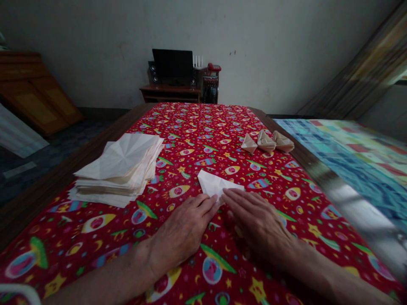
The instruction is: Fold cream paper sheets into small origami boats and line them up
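Note:
A small white sheet of folded paper lies on the red cloth in front of me, its pointed corner toward the far left. My left hand has its fingers drawn together on the paper's near left edge, holding it down. Across the paper's right part my right hand rests with its fingers stretched out flat and side by side. The fingers of both hands hide the near part of the paper. To the left stands a stack of creased paper sheets. Several folded paper pieces sit in a row at the far right.
The red patterned tablecloth covers a long table with a dark wooden border. Beyond its far end stand a monitor and a red telephone. A bed with a patterned cover is at the right, a wooden cabinet at the left.

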`<action>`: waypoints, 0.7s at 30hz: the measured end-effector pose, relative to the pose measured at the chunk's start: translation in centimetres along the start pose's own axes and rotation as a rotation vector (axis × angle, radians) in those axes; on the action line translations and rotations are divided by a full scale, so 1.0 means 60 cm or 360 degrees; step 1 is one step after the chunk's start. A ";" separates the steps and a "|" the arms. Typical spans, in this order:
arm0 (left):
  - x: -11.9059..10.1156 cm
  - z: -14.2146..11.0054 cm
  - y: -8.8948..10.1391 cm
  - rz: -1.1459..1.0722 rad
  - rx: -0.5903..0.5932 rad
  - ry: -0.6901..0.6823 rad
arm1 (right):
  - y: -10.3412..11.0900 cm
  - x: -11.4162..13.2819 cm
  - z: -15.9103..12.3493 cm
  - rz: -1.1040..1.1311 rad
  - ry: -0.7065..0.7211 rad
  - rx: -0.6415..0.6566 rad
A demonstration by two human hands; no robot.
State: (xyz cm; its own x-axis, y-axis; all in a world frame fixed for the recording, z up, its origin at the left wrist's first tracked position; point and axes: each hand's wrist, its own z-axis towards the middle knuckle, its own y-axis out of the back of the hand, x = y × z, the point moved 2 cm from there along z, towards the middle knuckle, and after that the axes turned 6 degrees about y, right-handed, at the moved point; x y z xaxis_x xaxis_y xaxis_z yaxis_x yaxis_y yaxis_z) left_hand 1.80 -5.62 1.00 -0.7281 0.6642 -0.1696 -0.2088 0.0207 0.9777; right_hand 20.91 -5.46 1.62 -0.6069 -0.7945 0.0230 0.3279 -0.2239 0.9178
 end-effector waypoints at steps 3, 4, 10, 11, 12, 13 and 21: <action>-0.001 -0.001 0.001 -0.0016 0.0000 0.0017 | 0.000 0.020 -0.021 -0.0001 0.0056 0.0251; -0.001 -0.002 0.001 -0.0011 0.0002 0.0020 | 0.000 0.020 -0.025 -0.0001 0.0052 0.0297; 0.000 -0.004 0.001 0.0018 -0.0002 0.0003 | 0.014 0.000 -0.034 -0.0094 -0.0024 0.0280; 0.000 -0.004 0.002 0.0014 -0.0001 0.0002 | 0.017 -0.001 -0.035 -0.0117 -0.0037 0.0272; 0.000 -0.004 0.003 0.0009 0.0008 -0.0001 | 0.018 -0.001 -0.037 -0.0139 -0.0045 0.0266; 0.000 -0.003 0.004 0.0005 0.0017 -0.0003 | 0.018 0.000 -0.038 -0.0157 -0.0053 0.0262; 0.003 -0.002 0.010 -0.0064 -0.0008 -0.0039 | 0.016 0.003 -0.025 -0.0194 -0.0048 0.0146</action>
State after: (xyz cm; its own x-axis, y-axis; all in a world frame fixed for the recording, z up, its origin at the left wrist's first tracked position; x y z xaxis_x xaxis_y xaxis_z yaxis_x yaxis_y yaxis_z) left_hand 1.47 -5.58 1.52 -0.7029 0.6809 -0.2058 -0.2412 0.0440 0.9695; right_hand 22.23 -6.66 1.93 -0.6599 -0.7471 -0.0802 0.1839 -0.2642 0.9468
